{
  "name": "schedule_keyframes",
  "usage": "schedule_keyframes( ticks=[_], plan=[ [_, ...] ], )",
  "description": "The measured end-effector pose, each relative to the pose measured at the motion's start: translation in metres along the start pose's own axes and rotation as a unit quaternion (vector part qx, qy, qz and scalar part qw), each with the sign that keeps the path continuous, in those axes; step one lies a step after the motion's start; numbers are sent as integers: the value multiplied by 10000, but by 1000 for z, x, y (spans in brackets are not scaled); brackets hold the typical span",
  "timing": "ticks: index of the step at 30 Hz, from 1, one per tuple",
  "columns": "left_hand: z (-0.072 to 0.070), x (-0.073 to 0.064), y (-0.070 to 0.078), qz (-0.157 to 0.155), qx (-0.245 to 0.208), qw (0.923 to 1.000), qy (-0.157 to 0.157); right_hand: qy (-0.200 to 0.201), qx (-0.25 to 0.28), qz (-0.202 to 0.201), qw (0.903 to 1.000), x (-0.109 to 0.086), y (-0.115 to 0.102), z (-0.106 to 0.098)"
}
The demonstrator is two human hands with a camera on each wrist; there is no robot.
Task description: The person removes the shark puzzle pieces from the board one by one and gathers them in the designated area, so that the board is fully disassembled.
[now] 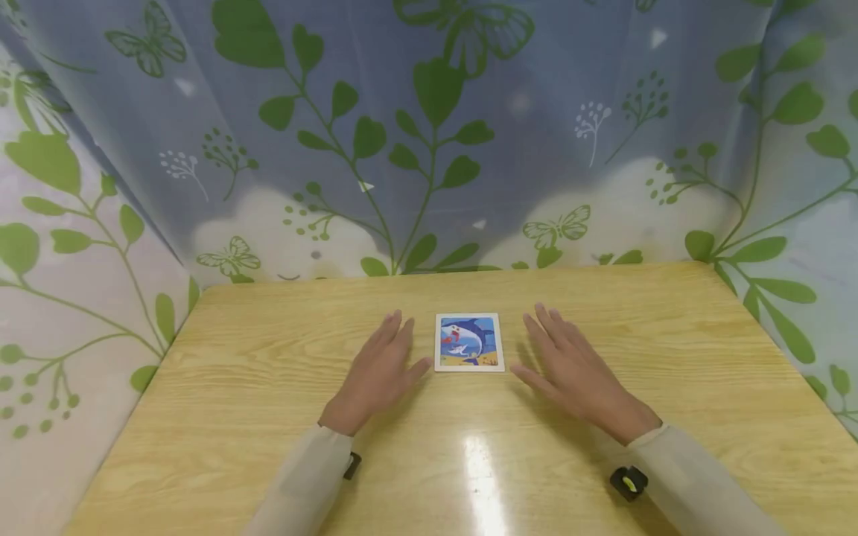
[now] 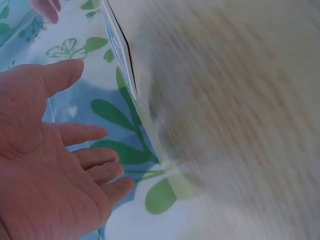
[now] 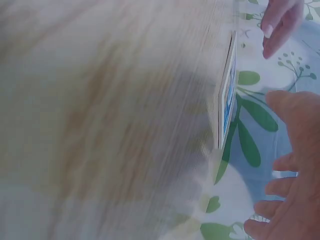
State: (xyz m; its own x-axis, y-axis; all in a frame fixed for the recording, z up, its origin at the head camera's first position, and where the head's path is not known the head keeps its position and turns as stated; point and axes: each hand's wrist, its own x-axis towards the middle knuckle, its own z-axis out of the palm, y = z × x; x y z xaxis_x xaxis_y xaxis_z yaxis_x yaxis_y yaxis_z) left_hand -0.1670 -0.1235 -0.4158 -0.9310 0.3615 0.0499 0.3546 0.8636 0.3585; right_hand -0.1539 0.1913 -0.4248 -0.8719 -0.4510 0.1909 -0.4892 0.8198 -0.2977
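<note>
A square picture panel (image 1: 469,342) with a white border and a blue shark or whale drawing lies flat on the wooden table. On its left side my left hand (image 1: 380,372) hovers, fingers extended, holding nothing. My right hand (image 1: 576,372) is over on the other side, its fingers also straight and apart from the panel. In the left wrist view the left palm (image 2: 55,155) faces the panel (image 2: 119,47), whose thin edge shows. The right wrist view shows the panel (image 3: 227,92) edge-on, with the right hand (image 3: 295,170) beside it.
The wooden table (image 1: 255,387) meets a hanging cloth (image 1: 523,149) at its back, printed with green leaves and butterflies. More printed cloth (image 1: 74,223) hangs on the left side. Small dark devices (image 1: 628,484) sit at both sleeves. A bright reflection runs down the table's front middle.
</note>
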Motion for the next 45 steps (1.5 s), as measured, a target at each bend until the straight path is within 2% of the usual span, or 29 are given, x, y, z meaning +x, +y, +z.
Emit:
schedule_keyframes(
  ticks=[4,9,13,20,25,29,34,38,45],
  plan=[
    [-1,10,3,7,-294,9996,15,-206,96,-162,9996,8,-6,2],
    [0,22,5,-85,-613,9980,-160,-275,96,-444,9986,17,-13,8],
    [0,30,7,-132,-810,9963,-265,-344,184,-524,9979,23,-17,15],
    [7,49,8,-187,-1075,9940,56,-400,388,-649,9963,32,-21,22],
    [13,60,7,-334,-1113,9931,135,-438,382,-799,9951,41,-22,27],
    [17,66,7,-369,-1224,9917,158,-539,433,-907,9935,47,-24,29],
    [22,70,8,-538,-1676,9844,69,-852,411,-932,9911,52,-26,30],
    [24,72,11,-588,-1807,9817,141,-1014,422,-942,9895,55,-26,31],
    [28,75,11,-688,-1745,9820,229,-829,482,-1183,9883,63,-25,35]
  ],
)
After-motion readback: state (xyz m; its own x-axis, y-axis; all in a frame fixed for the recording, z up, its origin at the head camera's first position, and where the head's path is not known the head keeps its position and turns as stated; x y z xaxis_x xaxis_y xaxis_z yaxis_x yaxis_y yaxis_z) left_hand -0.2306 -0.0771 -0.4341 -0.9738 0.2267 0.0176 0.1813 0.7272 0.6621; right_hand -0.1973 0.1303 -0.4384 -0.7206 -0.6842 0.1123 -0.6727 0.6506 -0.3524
